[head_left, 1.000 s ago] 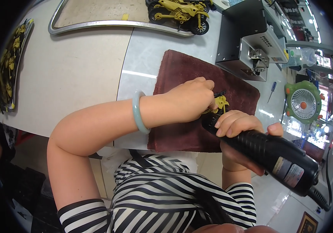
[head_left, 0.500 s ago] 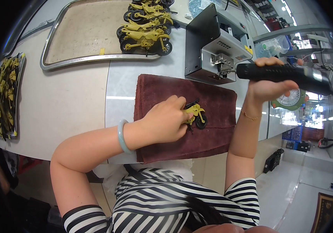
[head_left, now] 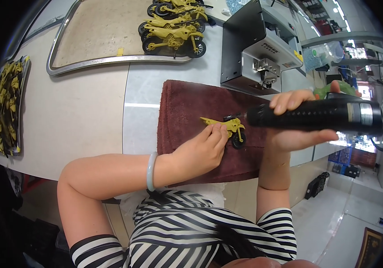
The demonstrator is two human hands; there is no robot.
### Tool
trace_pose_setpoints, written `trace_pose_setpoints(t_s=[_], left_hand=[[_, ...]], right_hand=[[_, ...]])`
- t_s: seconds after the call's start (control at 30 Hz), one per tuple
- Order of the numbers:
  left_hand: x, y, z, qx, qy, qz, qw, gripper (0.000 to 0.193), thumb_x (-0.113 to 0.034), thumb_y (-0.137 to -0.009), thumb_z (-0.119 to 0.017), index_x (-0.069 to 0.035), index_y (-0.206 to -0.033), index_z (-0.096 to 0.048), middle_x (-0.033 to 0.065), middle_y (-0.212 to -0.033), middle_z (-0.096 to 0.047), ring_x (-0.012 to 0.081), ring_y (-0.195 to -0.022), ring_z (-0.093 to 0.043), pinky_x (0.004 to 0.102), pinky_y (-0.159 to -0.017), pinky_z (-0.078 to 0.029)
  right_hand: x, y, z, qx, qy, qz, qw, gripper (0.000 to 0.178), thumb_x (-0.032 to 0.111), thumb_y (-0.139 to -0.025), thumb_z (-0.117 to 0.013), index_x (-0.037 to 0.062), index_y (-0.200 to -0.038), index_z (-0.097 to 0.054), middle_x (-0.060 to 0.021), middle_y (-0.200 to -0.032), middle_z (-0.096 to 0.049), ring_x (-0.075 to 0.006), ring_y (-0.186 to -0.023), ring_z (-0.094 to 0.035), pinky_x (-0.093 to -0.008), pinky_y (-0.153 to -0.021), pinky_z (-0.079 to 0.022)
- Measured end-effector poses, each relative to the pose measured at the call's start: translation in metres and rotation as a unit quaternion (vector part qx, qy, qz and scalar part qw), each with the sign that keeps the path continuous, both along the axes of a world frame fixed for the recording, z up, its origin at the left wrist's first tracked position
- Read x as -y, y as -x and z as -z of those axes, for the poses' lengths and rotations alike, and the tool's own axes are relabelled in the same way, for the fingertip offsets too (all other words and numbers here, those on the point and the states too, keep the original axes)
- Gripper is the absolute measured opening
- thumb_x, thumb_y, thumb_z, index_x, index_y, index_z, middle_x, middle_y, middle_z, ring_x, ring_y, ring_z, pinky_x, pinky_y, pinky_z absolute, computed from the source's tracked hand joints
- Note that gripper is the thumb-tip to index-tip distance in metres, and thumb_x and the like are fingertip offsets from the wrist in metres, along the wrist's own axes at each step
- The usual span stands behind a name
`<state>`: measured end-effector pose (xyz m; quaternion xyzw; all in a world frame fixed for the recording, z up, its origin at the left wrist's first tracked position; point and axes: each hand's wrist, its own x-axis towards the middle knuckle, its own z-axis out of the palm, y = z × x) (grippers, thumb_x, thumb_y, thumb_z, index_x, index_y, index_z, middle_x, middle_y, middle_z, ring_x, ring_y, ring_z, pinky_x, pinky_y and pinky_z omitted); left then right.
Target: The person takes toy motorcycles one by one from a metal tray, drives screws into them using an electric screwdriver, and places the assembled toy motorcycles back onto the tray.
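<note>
Right now the left hand has its fingers pinched on the middle of a yellow toy motorcycle, which rests on a maroon cloth on the table. The right hand wraps a black power tool, nose near the handlebar; whether they touch, I can't tell. Similar motorcycles sit on a metal-rimmed tray beyond
</note>
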<state>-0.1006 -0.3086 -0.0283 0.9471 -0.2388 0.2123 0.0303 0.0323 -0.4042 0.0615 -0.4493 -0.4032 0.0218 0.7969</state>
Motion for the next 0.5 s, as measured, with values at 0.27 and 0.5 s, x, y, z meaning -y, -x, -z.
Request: trace_pose_setpoints(t_s=[0.27,0.5], left_hand=[[0.004,0.000,0.009,0.045,0.028,-0.004,0.999,0.038,-0.016,-0.072,-0.050,0.010,-0.096,-0.061,0.0204,-0.096,-0.060,0.0276,-0.090,-0.056,0.0346,-0.085,-0.046],[0.005,0.002,0.011,0.029,0.063,-0.001,0.998,0.032,-0.017,-0.072,-0.050,0.005,-0.090,-0.064,0.0178,-0.095,-0.061,0.0285,-0.090,-0.056,0.0361,-0.086,-0.045]], right_hand=[[-0.019,0.028,0.014,-0.020,0.126,-0.012,0.992,0.105,0.076,-0.065,-0.043,0.0094,-0.136,-0.003,-0.0113,-0.071,-0.052,-0.0196,-0.054,-0.054,-0.0330,-0.055,-0.049],[-0.024,0.033,0.024,-0.032,0.216,0.001,0.976,0.095,0.076,-0.065,-0.046,0.0099,-0.128,-0.017,-0.0111,-0.072,-0.051,-0.0199,-0.054,-0.053,-0.0335,-0.054,-0.047]])
